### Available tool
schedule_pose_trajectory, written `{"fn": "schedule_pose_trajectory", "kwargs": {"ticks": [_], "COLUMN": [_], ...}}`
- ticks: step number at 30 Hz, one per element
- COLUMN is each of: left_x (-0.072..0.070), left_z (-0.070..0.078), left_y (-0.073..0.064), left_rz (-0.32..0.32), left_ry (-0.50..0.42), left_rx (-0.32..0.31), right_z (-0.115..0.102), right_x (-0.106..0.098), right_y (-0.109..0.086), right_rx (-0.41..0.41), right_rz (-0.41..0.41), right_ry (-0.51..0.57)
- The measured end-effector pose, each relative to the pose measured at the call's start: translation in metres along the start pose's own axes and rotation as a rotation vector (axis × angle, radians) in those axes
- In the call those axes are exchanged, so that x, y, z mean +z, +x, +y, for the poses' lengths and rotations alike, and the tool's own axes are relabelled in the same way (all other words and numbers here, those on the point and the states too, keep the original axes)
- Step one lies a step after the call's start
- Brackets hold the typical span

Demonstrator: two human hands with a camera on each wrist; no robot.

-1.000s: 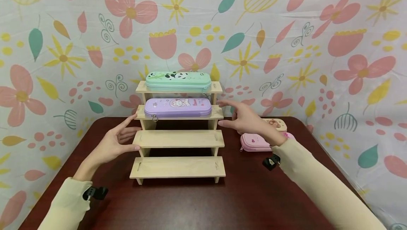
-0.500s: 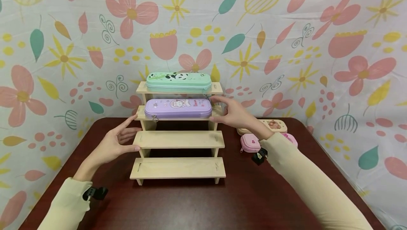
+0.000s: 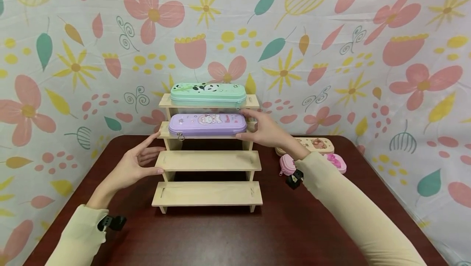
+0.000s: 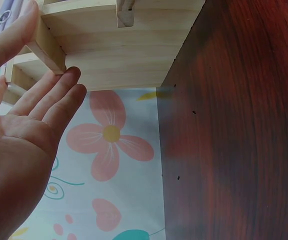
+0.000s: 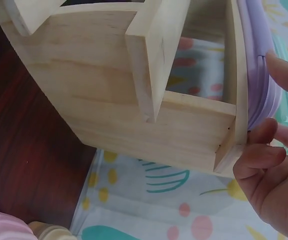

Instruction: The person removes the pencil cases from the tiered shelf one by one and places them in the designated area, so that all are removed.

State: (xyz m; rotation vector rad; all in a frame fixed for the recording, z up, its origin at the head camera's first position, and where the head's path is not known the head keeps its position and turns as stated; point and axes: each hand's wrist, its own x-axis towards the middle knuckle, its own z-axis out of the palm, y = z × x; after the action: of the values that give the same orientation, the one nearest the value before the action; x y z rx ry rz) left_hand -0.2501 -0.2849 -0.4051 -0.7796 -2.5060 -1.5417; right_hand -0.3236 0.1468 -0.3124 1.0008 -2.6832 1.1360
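Observation:
A stepped wooden display rack point(image 3: 207, 160) stands on the table. On its second step from the top lies a purple pencil case point(image 3: 207, 124) with a cartoon print. My right hand point(image 3: 266, 129) grips the right end of this case, thumb at the front and fingers at the end and back. A mint-green pencil case point(image 3: 208, 94) with pandas lies on the top step. My left hand point(image 3: 136, 164) holds the rack's left side; in the left wrist view, its thumb and fingers span a step's end point(image 4: 48, 50), the fingers fairly straight.
To the right on the dark red table point(image 3: 235, 233) lie a cream pencil case point(image 3: 318, 145) and a pink one point(image 3: 335, 162), partly hidden by my right forearm. A flower-printed cloth point(image 3: 331, 53) hangs behind the rack.
My right hand has moved left from beside the rack and now grips the purple pencil case's right end. The left hand stays on the rack; the case looks unmoved on its step.

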Motion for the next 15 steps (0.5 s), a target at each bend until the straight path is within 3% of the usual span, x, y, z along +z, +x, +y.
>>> {"fn": "schedule_pose_trajectory", "kwargs": {"ticks": [15], "left_x": [0.000], "left_z": [-0.001], "left_y": [0.001], "left_rz": [0.001], "left_ry": [-0.005], "left_rx": [-0.014], "right_z": [-0.003], "right_x": [0.001], "right_y": [0.011], "right_rx": [0.001], "right_rz": [-0.034], "right_ry": [-0.076]}}
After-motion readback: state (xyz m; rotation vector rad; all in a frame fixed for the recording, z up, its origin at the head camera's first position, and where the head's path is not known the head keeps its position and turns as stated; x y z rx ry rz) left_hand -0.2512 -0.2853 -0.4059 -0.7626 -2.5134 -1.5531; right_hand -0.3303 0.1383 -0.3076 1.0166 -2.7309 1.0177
